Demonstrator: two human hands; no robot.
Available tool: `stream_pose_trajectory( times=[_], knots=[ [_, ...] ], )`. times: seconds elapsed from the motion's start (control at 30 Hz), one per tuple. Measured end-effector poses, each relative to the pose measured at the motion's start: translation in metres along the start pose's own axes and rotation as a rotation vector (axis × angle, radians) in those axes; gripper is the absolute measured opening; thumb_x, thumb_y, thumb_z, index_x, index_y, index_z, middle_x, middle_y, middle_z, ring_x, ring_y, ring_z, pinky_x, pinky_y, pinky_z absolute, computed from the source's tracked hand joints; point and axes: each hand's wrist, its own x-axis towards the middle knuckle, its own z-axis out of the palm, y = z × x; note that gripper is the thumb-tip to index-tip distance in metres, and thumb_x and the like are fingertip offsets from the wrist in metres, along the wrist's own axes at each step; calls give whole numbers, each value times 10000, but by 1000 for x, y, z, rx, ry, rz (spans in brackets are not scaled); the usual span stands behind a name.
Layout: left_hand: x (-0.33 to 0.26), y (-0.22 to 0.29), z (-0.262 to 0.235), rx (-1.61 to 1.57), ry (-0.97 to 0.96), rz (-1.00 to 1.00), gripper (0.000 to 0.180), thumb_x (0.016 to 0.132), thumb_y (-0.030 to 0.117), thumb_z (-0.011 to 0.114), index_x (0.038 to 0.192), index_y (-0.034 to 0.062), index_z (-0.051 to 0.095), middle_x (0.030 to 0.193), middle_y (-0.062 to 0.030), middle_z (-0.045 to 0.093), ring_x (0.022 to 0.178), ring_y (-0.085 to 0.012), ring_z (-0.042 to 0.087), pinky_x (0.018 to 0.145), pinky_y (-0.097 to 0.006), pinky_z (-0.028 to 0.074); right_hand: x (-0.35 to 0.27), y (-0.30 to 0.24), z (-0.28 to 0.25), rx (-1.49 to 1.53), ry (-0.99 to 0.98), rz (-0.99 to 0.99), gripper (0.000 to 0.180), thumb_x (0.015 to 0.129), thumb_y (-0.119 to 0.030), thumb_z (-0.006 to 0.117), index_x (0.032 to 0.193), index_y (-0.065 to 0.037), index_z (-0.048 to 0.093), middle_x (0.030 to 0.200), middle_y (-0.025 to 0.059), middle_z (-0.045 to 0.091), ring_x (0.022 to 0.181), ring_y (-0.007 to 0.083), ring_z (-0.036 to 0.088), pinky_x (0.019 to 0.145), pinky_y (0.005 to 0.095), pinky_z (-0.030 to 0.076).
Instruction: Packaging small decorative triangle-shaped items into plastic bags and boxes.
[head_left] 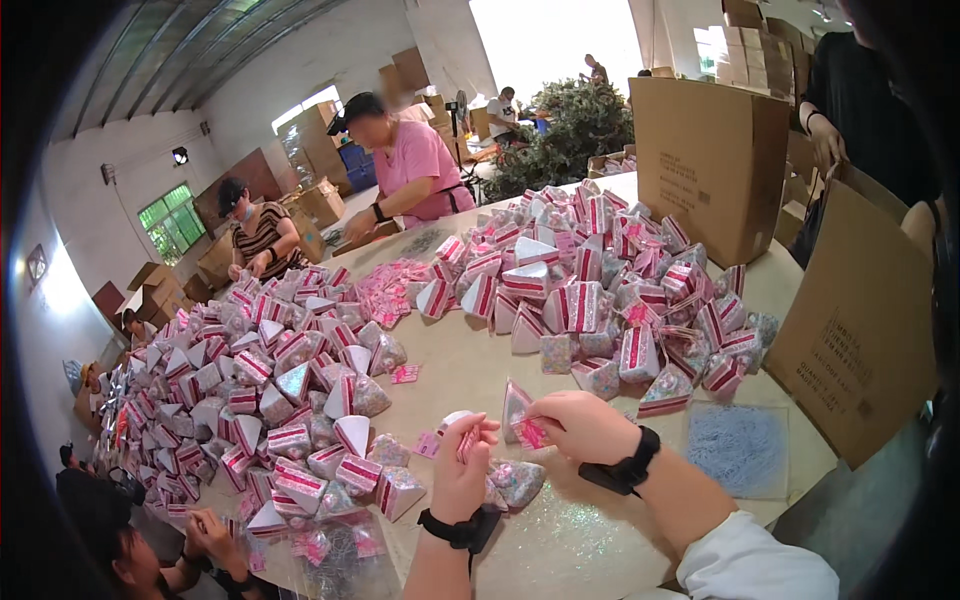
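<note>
My left hand (462,470) is closed around a small pink and white item held upright above the table. My right hand (578,424) pinches a pink card tag against a wedge-shaped clear box (516,402) with pink stripes. Another glittery wedge box (520,481) lies on the table between my wrists. Both wrists wear black bands. A large heap of the same wedge boxes (270,390) lies to my left, and a second heap (610,280) is piled beyond my hands.
Open brown cartons stand at the right (860,330) and behind the far heap (705,155). A clear bag of blue threads (738,448) lies by my right arm. Loose pink tags (385,288) sit mid-table. Other people work along the left and far edges.
</note>
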Motion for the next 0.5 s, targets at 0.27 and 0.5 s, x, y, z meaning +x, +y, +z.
stream_pose_trajectory(
  times=[0.27,0.5],
  knots=[
    [18,10,23,-242,-89,-191,683,917,589,409,1196,-28,493,1038,-189,625,818,-200,641,735,-305,531,-15,-54,-39,34,-302,-181,168,838,-181,601,980,-94,582,707,118,597,655,326,605,598,409,479],
    [5,-2,31,-551,-449,-399,780,892,647,371,1253,-42,437,1104,-124,582,952,-152,589,814,-280,491,-18,-50,-39,85,-179,-399,125,830,-187,630,918,-110,588,733,89,604,629,282,601,550,377,471]
  ],
)
